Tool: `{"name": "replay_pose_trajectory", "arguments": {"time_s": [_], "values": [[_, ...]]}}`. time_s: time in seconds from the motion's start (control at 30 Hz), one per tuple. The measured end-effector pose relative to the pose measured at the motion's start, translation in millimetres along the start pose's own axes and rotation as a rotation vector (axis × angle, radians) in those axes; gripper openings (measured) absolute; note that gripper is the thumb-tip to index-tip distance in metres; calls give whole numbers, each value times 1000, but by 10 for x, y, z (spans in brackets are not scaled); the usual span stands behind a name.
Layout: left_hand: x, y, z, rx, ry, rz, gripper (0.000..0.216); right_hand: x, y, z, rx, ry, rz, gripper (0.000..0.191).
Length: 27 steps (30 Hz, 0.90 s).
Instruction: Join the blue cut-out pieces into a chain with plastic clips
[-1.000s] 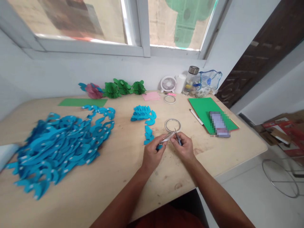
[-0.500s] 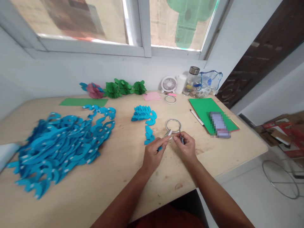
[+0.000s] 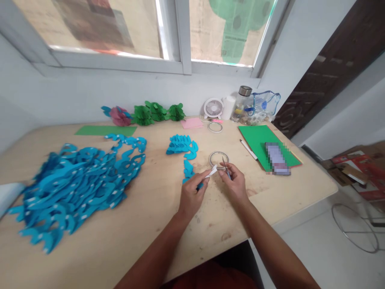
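Observation:
My left hand (image 3: 192, 193) is closed, pinching a narrow white strip (image 3: 212, 171) that points up to the right. A bit of blue shows under its fingers; whether the hand grips that too, I cannot tell. A slim, pointed metal tool (image 3: 225, 167) stands up out of my closed right hand (image 3: 235, 182); it could be tweezers or small scissors. The hands are close together, slightly apart. Just beyond them lies a metal ring (image 3: 219, 152). Blue scalloped pieces (image 3: 188, 168) extend from beside my left hand to a folded blue stack (image 3: 179, 144).
A large heap of blue curved pieces with white patches (image 3: 87, 180) covers the table's left. Along the back stand green paper shapes (image 3: 158, 111), a small fan (image 3: 213, 107) and a bottle (image 3: 241, 103). To the right are a green sheet (image 3: 255, 138), a phone (image 3: 277, 158) and a pen (image 3: 248, 149).
The right hand has drawn slightly away from the white strip, and its tool tip has tilted left. More of the strip now shows in my left hand.

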State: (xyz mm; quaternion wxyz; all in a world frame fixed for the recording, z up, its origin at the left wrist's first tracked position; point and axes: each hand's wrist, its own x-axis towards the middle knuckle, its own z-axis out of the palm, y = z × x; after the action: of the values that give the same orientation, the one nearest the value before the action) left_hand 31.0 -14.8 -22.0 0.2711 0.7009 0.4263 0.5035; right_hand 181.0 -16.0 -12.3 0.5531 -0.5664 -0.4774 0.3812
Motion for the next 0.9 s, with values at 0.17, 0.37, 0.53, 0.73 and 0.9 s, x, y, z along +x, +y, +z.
{"name": "replay_pose_trajectory", "arguments": {"time_s": [0.17, 0.37, 0.53, 0.73, 0.9], "values": [[5, -5, -7, -18, 23, -14, 28, -20, -38, -17, -19, -114, -31, 31], [-11, -17, 10, -27, 42, -37, 27, -45, -21, -14, -51, -219, -58, 38], [-14, -25, 13, -34, 41, -51, 27, -41, -6, -11, -68, -253, -81, 40], [-11, -22, 12, -38, 18, -45, 28, -53, -27, -5, -42, -264, -108, 38], [-19, -30, 9, -16, 44, -60, 27, -49, -12, -8, -60, -254, -104, 37]]}}
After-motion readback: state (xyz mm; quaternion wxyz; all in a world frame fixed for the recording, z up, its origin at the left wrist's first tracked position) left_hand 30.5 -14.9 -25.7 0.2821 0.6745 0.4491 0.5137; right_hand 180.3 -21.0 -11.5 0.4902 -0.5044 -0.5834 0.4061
